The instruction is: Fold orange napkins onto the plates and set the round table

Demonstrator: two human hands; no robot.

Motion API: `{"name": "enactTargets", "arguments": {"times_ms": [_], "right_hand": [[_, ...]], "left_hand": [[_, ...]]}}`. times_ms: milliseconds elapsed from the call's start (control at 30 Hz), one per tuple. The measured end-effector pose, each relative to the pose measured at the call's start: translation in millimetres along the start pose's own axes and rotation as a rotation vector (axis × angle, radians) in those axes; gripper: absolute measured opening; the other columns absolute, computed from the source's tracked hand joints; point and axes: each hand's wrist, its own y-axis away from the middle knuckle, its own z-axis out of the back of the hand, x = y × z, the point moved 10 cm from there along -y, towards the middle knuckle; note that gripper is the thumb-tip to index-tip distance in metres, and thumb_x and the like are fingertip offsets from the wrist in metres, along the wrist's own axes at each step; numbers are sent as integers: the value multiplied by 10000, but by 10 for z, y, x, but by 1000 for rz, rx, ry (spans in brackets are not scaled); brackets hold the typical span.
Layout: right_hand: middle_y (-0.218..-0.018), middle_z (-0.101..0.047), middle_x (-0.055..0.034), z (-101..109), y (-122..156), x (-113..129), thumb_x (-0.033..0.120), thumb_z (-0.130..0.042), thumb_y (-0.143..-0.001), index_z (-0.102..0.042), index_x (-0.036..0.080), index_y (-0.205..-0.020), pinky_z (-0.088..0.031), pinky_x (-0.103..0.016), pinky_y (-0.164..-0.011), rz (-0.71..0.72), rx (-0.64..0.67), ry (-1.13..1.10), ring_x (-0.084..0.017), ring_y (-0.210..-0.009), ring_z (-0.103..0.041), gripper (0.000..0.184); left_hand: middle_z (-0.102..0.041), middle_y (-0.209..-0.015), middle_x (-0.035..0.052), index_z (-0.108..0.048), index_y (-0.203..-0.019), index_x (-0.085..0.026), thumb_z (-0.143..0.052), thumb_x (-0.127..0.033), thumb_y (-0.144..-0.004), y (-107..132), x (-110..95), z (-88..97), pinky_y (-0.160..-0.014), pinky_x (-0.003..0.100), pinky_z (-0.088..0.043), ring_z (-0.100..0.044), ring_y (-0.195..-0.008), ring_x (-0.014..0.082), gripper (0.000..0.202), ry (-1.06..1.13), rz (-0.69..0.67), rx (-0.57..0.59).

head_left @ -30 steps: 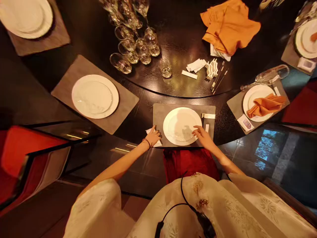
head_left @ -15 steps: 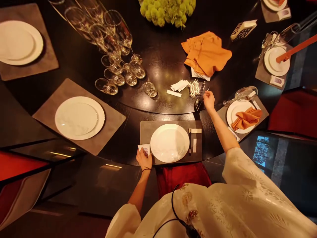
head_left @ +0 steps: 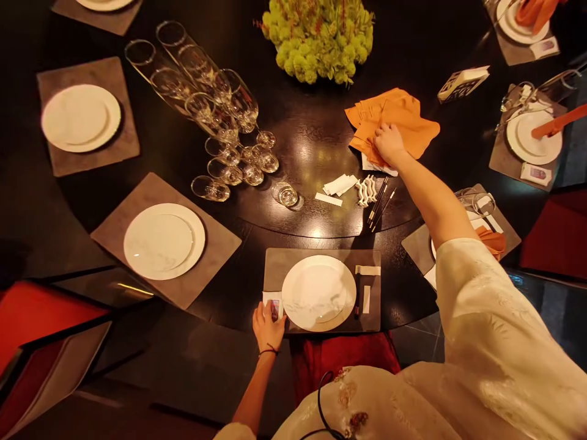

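Head view of a round, dark, polished table (head_left: 307, 131) laid with place settings. The right hand (head_left: 389, 143) was laid on a pile of orange cloth napkins (head_left: 408, 119), its fingers (head_left: 383, 133) held close together and slightly curled against the cloth; whether a fold was gathered could not be told. The napkins were judged light, soft and limp, best taken by a pinch at a fold. White paper (head_left: 376, 164) was seen just below these fingers, tucked under the pile, with a wavy white rest (head_left: 367, 191) and slender dark chopsticks (head_left: 380, 211) farther below. Stemmed glasses (head_left: 220, 137), lying on their sides, were placed well left of the same fingers and were judged fragile and slippery. The left hand (head_left: 269, 327) was positioned at the near left corner of a grey place mat (head_left: 321, 260). A small printed card (head_left: 274, 310) was seen at its fingers (head_left: 263, 311), which were bunched beside it, though a firm hold could not be confirmed. The card was judged light and fairly stiff, best held by its edges. A white plate (head_left: 318, 293) was seen just right of these fingers
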Motion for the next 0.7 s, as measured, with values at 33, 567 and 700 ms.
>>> {"name": "enactTargets", "arguments": {"times_ms": [33,567,700], "right_hand": [[-1202,-703,-204,32,-68,-21,140,-340,-1084,-645,40,-956,-352,-444,-1112,23,19,26,-232,-1264,-490,346],[-1102,-716,-318,910,-289,-504,17,-503,-951,-699,-15,-906,-385,-353,-914,-44,-22,180,-172,-1038,-613,204],[-1242,-602,-416,2315,237,-1082,-19,-289,-974,-615,-87,-1096,-388,-398,-904,-484,-484,58,-206,-1166,-615,355]], "left_hand": [[-471,-1537,267,-563,-1449,-79,-576,-497,-928,44,8,68,-1209,600,-384,-431,-1446,438,668,-8,-17,-12],[-605,-1376,171,-687,-1213,-249,-576,-550,-928,297,259,992,-1050,582,-522,-621,-1237,390,430,11,17,-187],[-611,-1349,159,-693,-1149,-280,-592,-533,-930,-384,-191,1397,-1091,608,-490,-621,-1223,383,349,91,-106,-273]]}}
